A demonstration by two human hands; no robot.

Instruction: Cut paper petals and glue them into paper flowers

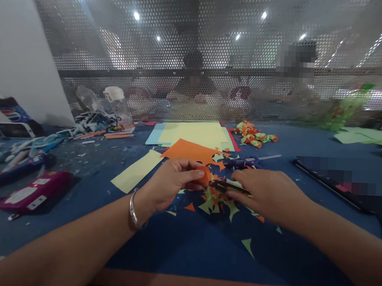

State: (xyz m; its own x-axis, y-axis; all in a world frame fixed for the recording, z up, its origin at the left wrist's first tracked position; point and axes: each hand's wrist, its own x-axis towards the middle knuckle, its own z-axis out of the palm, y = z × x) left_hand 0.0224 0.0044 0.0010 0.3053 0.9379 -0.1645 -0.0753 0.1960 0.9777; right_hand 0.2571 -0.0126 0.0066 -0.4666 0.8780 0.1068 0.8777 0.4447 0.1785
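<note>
Between the thumb and fingers of my left hand [179,178] is a small rounded piece of orange paper [205,176]. My right hand [261,188] is closed around a pair of scissors [229,185], whose dark blades point left toward the orange piece. Whether the blades touch the paper, I cannot tell. Below both hands lies a heap of green and orange paper scraps [214,199]. Just beyond them rests a larger sheet of orange paper [190,150] with a cut, ragged right edge. A pale yellow-green strip [137,170] lies left of my left hand.
Stacked coloured sheets [191,132] lie at the back, beside a pile of curled orange and green pieces [254,135]. A blue glue gun [242,162] lies beyond my right hand. To the left are a magenta box [37,193] and a clear bottle [118,106]. A perforated metal panel [169,53] stands behind.
</note>
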